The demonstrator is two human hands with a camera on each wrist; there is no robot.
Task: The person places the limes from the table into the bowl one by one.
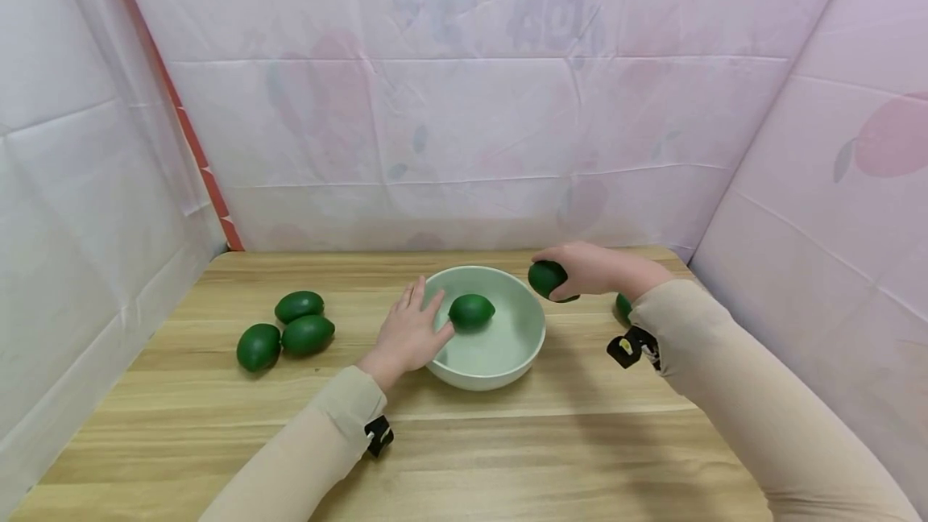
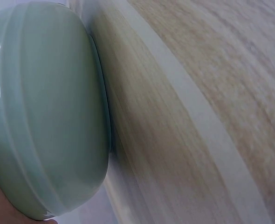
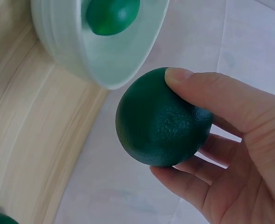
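A pale green bowl [image 1: 522, 342] stands mid-table with one dark green avocado [image 1: 471, 312] inside it. My left hand [image 1: 408, 333] lies open against the bowl's left rim, fingers straight, one fingertip close to that avocado. The left wrist view shows only the bowl's outer wall [image 2: 44, 116] and the wooden table [image 2: 193, 93]. My right hand [image 1: 590, 269] hovers by the bowl's far right rim and grips a second avocado [image 1: 547, 278]. In the right wrist view this avocado [image 3: 158, 119] sits between thumb and curled fingers [image 3: 193, 172], with the bowl [image 3: 63, 37] beyond it.
Three more avocados [image 1: 288, 329] lie grouped on the table's left. Part of another avocado [image 1: 623, 305] peeks out behind my right forearm. Pale fabric walls close in the table on the left, back and right.
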